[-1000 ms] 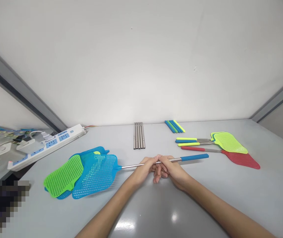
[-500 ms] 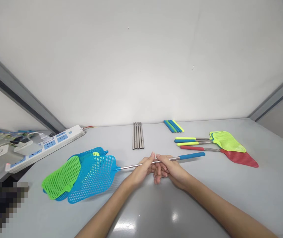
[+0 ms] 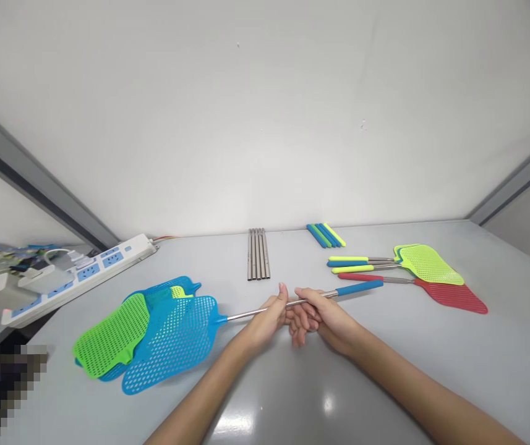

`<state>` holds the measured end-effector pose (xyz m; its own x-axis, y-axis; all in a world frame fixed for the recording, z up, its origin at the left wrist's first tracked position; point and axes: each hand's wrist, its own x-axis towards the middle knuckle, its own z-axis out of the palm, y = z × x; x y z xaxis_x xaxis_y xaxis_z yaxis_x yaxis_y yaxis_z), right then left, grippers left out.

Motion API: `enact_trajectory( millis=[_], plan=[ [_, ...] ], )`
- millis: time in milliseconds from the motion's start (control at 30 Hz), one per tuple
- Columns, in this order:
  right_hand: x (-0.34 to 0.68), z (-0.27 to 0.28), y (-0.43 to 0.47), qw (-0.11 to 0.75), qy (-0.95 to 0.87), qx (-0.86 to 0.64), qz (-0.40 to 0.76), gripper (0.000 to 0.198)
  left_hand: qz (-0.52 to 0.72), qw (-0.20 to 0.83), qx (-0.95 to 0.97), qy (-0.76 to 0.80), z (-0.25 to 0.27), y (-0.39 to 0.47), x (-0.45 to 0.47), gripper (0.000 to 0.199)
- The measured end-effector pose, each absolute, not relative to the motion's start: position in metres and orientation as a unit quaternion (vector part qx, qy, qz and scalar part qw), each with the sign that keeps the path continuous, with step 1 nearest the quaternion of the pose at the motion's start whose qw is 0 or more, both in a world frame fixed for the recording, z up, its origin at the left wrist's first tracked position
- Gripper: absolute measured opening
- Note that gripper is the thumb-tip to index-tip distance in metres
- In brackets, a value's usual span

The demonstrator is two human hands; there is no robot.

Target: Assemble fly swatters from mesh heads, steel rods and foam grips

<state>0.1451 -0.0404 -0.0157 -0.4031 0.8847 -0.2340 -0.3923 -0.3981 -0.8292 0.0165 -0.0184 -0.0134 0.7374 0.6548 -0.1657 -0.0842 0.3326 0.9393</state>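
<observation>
Grey surface (image 3: 431, 364) fills the lower frame. Left hand (image 3: 267, 321) and right hand (image 3: 334, 318) meet at lower centre, each grip closed on the blue swatter (image 3: 176, 340), apparently for steadiness; metal tubes (image 3: 258, 256) lie parallel mid-frame, seemingly for order.

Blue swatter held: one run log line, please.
left hand: on metal shaft | right hand: on shaft near blue grip | blue mesh head: at shaft's left end

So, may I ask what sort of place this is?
Probably an indoor workbench: a smooth grey tabletop, a row of silver metal tubes, and a long white plastic power strip with blue socket panels.
</observation>
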Motion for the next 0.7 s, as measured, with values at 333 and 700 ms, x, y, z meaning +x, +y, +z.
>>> enact_trajectory(
  millis=[333, 700],
  plan=[
    [0.155, -0.013, -0.038, 0.350, -0.263, -0.365, 0.821, 0.043, 0.257, 0.752, 0.522, 0.311, -0.015, -0.023, 0.025, 0.071],
    [0.163, -0.009, -0.032, 0.344, -0.148, -0.418, 0.828, 0.037, 0.240, 0.731, 0.530, 0.356, -0.008, -0.027, 0.023, 0.063]
  ],
)
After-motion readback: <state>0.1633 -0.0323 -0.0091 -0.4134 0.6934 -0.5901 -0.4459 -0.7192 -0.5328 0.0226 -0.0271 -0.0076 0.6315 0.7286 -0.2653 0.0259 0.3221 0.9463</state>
